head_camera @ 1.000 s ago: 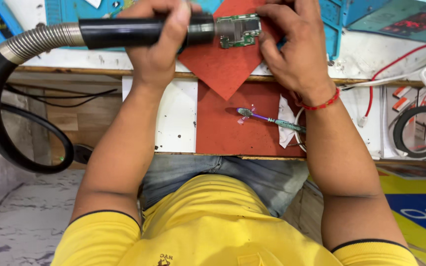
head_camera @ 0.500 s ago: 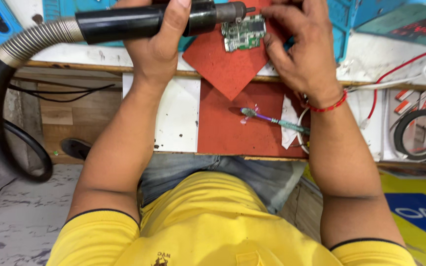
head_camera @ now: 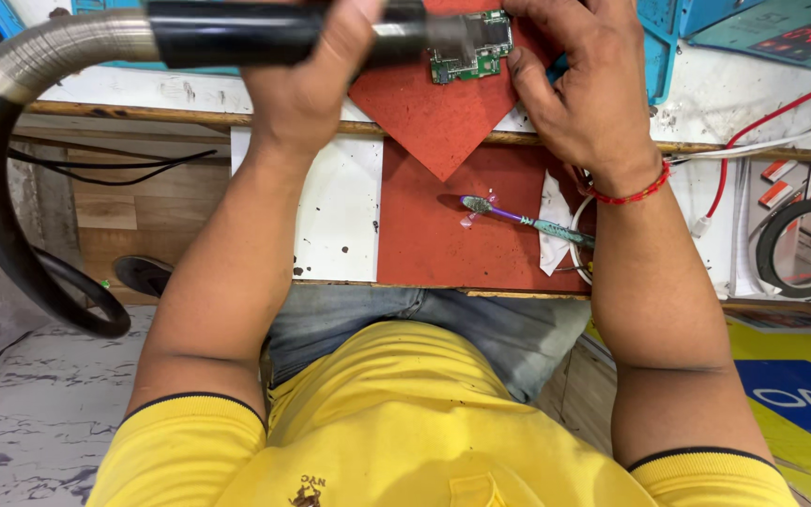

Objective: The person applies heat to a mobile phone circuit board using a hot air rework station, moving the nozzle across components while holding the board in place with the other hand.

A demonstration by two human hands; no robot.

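- The left hand (head_camera: 307,80), top centre of the frame, is closed around the black hot-air wand (head_camera: 237,33); its metal nozzle (head_camera: 448,38) lies right over the circuit board (head_camera: 473,49).
- The right hand (head_camera: 579,89), upper right, pinches the board's right edge with its fingertips, steadying it on the tilted red mat (head_camera: 434,113).
- The board sits at the top edge of the frame, partly hidden by the nozzle.
- Judged from this: heating is under way; no part looks lifted off yet, though the work spot is too small to tell.
- The toothbrush (head_camera: 523,219) lies unused mid-frame on the lower red pad (head_camera: 443,249), so any cleaning seems undone.
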